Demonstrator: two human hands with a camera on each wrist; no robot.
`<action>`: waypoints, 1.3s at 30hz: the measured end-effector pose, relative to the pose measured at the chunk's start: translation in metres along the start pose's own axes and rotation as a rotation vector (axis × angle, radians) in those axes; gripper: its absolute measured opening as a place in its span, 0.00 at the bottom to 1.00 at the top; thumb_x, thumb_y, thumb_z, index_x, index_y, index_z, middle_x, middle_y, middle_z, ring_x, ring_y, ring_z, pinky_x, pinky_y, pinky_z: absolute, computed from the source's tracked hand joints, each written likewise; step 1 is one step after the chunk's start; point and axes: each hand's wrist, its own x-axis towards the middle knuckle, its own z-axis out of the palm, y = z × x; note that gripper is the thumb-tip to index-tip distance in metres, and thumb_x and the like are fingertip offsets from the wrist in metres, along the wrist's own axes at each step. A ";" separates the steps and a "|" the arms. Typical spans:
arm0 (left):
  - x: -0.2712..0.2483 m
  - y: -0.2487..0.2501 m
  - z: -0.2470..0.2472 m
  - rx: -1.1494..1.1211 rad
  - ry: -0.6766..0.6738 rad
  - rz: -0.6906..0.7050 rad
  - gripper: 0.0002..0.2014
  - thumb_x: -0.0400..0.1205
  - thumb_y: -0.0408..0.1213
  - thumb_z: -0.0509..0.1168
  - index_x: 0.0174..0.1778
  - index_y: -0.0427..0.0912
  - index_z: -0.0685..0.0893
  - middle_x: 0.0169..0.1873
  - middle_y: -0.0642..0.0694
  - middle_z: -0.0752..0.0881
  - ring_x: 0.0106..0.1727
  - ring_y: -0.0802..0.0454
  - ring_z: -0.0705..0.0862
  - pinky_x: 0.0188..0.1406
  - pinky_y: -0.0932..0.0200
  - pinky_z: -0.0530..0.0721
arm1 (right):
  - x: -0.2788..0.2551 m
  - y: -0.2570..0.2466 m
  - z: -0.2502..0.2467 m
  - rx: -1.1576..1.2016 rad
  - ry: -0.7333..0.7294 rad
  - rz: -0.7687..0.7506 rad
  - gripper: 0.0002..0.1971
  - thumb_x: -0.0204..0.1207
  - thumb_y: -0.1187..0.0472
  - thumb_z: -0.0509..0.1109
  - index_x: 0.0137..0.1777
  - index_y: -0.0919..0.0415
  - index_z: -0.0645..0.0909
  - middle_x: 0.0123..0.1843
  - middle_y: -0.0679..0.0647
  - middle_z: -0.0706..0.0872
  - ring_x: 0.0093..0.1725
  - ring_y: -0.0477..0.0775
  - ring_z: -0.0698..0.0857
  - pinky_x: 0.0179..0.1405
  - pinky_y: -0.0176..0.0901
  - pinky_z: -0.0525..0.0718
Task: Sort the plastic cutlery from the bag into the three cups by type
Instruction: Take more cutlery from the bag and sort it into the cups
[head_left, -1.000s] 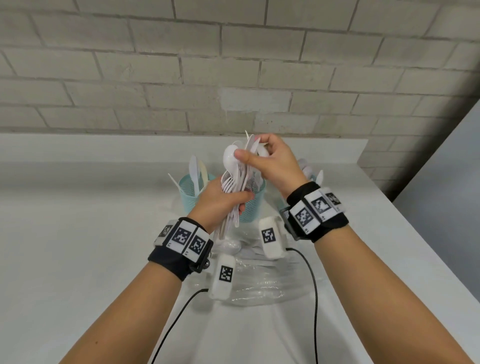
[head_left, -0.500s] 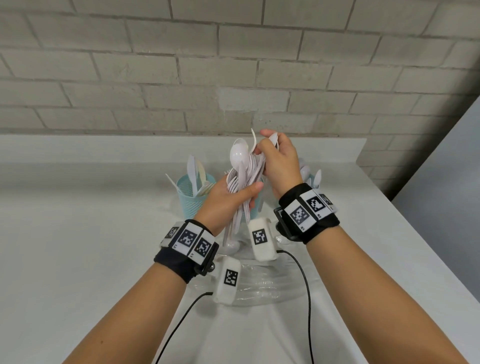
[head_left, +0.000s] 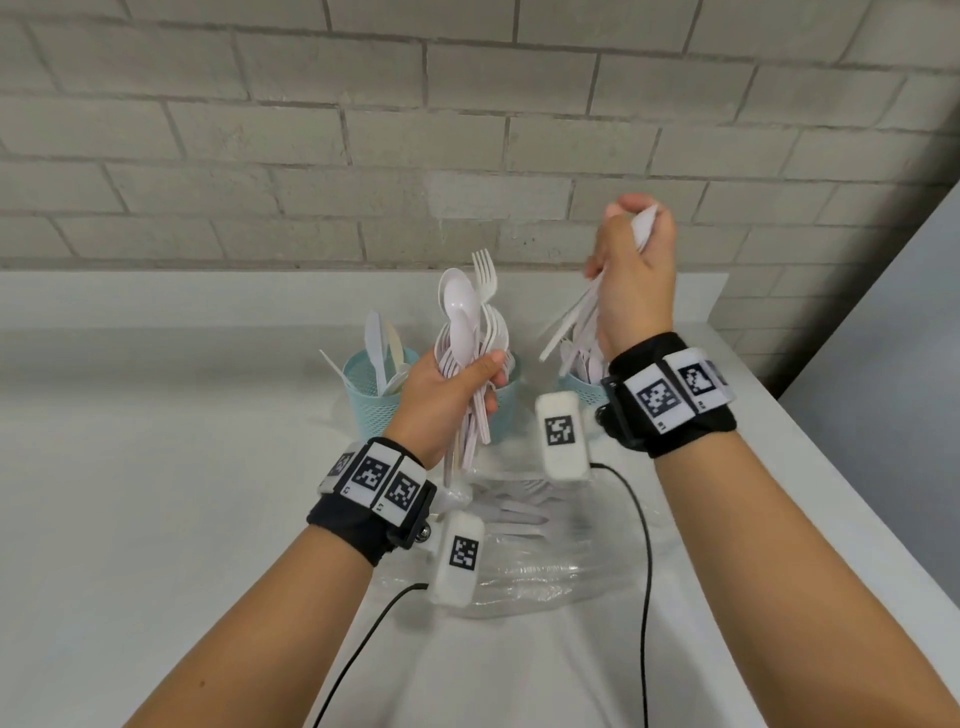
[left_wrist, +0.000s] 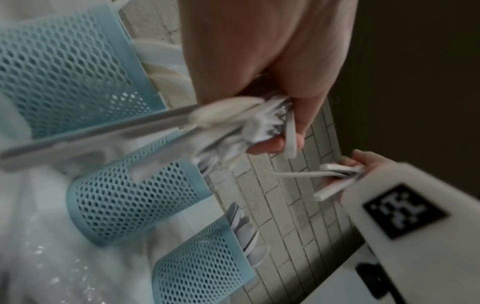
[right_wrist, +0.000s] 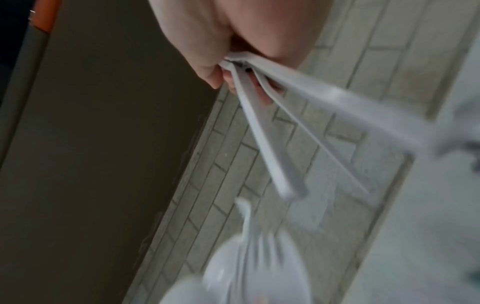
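Observation:
My left hand (head_left: 457, 384) grips an upright bundle of white spoons and forks (head_left: 465, 322) in front of the middle cup (head_left: 506, 410). My right hand (head_left: 636, 280) is raised to the right and grips a few white pieces of cutlery (head_left: 571, 322). Their handles fan down-left above the right cup (head_left: 576, 387), and their heads are hidden in the fist. The left cup (head_left: 371, 405) holds knives. In the left wrist view the far cup (left_wrist: 200, 263) shows spoon bowls. The right wrist view shows the fanned handles (right_wrist: 259, 123), blurred.
A clear plastic bag (head_left: 530, 561) with some white cutlery inside lies on the white table (head_left: 156, 519) just below my hands. Two black cables run from the wrist cameras towards me. A brick wall (head_left: 311, 130) stands behind the cups, and the table's edge is at the right.
My right hand has pulled a few pieces out of the bundle and moved up and to the right, away from the left hand. The left hand keeps the rest.

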 end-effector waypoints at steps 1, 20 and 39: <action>0.000 -0.001 -0.003 0.015 0.007 0.003 0.01 0.81 0.32 0.67 0.45 0.42 0.81 0.29 0.46 0.82 0.23 0.53 0.77 0.24 0.62 0.79 | 0.008 -0.003 -0.007 -0.039 0.004 -0.062 0.06 0.81 0.62 0.61 0.48 0.49 0.72 0.37 0.51 0.72 0.33 0.47 0.72 0.32 0.34 0.76; 0.001 -0.004 -0.011 0.052 -0.004 0.002 0.07 0.78 0.32 0.71 0.49 0.39 0.81 0.29 0.47 0.84 0.27 0.51 0.79 0.31 0.58 0.81 | 0.015 0.086 -0.052 -0.389 -0.011 0.093 0.15 0.67 0.52 0.78 0.30 0.46 0.72 0.30 0.53 0.76 0.31 0.56 0.76 0.32 0.47 0.78; 0.000 -0.008 -0.017 0.086 0.047 0.016 0.06 0.77 0.31 0.71 0.46 0.41 0.81 0.31 0.44 0.84 0.26 0.52 0.80 0.29 0.60 0.81 | 0.040 0.077 -0.044 -0.252 0.065 -0.061 0.14 0.66 0.56 0.77 0.39 0.46 0.72 0.36 0.46 0.74 0.35 0.53 0.73 0.38 0.48 0.76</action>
